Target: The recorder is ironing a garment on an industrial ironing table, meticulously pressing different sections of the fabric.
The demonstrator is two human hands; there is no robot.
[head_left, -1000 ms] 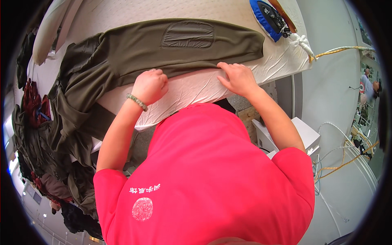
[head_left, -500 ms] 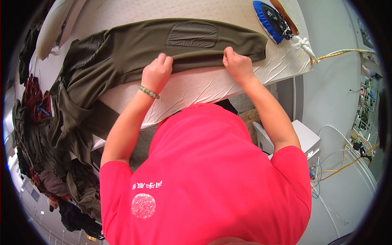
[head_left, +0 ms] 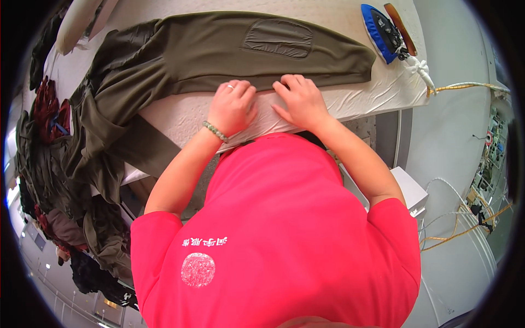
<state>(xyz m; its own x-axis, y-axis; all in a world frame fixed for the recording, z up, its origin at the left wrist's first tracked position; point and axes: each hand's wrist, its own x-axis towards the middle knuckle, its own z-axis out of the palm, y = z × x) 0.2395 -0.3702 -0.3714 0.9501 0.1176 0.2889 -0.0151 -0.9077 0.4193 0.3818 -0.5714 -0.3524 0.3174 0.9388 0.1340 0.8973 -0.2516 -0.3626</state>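
A dark olive garment (head_left: 208, 52) lies on the padded white table (head_left: 350, 102), one sleeve stretched flat toward the right. A shinier rounded patch (head_left: 279, 38) is sewn on that sleeve. At the sleeve's near edge, my left hand (head_left: 232, 108) rests with bent fingers, thumb apart, a ring and a beaded bracelet showing. Close beside it on the right, my right hand (head_left: 302, 103) touches the same edge with its fingertips, fingers loosely spread and thumb out. Neither hand grips the cloth.
An iron (head_left: 385, 35) with a blue sole cover and brown handle stands at the table's far right corner, its cord (head_left: 465, 86) running off right. More garments (head_left: 49, 158) hang and pile at the left. A white box (head_left: 410, 188) sits below the table's right side.
Both hands have released the sleeve's near edge and come nearer each other and my body. That edge now lies flat. The whole view has shifted slightly, with the table appearing farther right and higher.
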